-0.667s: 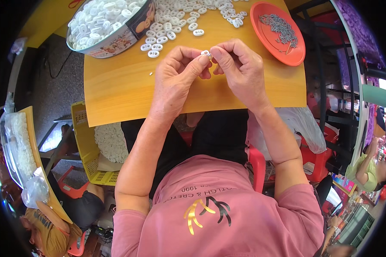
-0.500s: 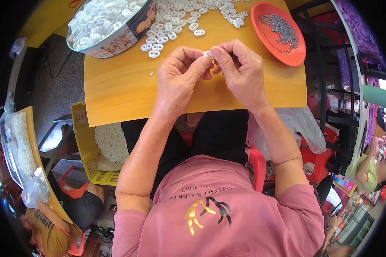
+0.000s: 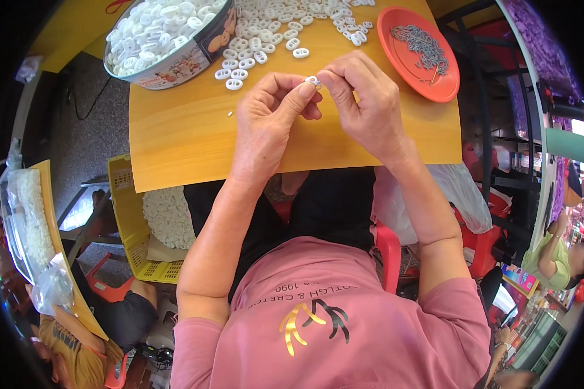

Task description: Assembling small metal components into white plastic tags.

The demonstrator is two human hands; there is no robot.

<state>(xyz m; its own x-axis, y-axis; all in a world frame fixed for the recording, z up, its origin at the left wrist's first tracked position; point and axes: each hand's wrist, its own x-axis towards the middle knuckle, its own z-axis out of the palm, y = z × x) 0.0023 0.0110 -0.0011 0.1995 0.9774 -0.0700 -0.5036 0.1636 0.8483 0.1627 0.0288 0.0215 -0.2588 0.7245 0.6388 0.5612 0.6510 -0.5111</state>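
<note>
One white oval plastic piece [image 3: 313, 80], the left hand [image 3: 266, 120] pinching it, could be slipping if the right hand [image 3: 368, 97], finger closure unclear, nudges it.

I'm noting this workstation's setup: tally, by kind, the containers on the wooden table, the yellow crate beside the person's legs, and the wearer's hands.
Printed tin: 1
Red plate: 1
Yellow crate: 1
Bare hands: 2 (left hand, right hand)
Total: 5
</note>
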